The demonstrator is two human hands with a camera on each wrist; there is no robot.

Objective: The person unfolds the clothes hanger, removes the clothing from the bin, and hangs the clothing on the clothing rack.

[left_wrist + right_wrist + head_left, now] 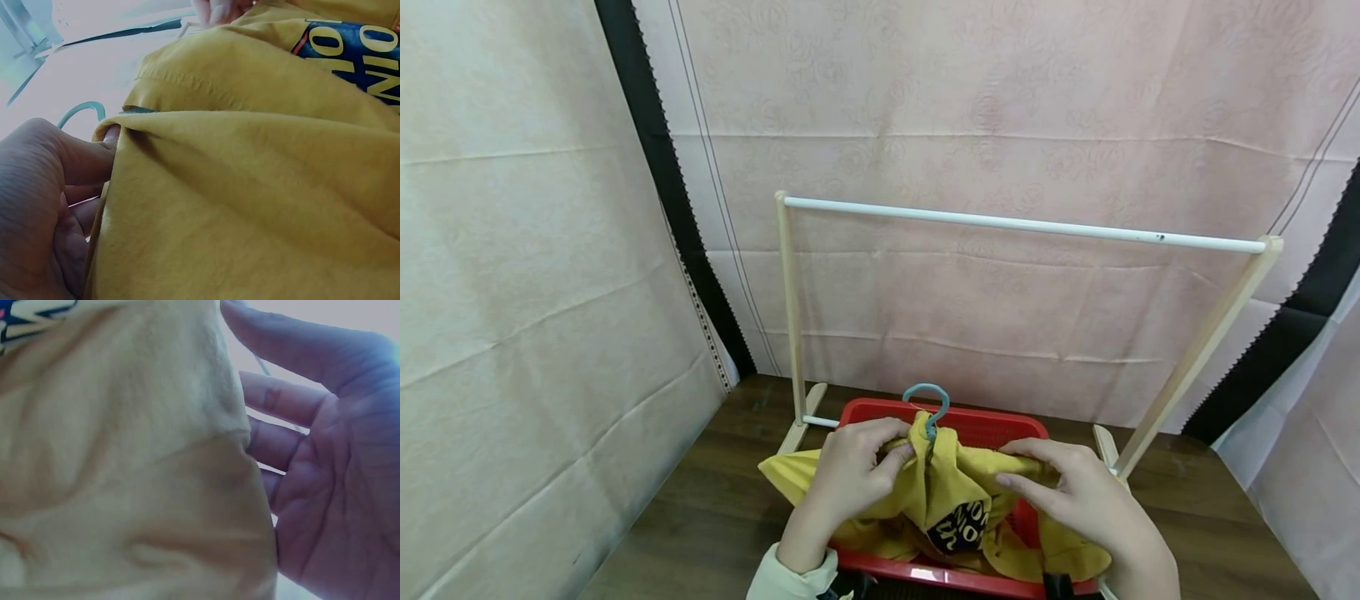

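A yellow shirt [951, 479] with a black lettered print hangs bunched over a red basket [917, 570]. The hook of a blue hanger [942, 398] sticks up out of its neck; the rest of the hanger is mostly hidden in the cloth. My left hand [857, 471] pinches the shirt's edge beside the hook, the thumb tucked at the fold in the left wrist view. At the shirt's other shoulder is my right hand [1086, 492], its thumb and forefinger apart. In the right wrist view, the fingers [275, 440] reach fairly straight behind the cloth.
Behind the basket stands a rack with a white crossbar [1022, 223] and wooden posts [792, 308] on both sides. It stands on a dark wooden table [700, 508]. Pale cloth walls [985, 100] with black strips enclose the back and sides.
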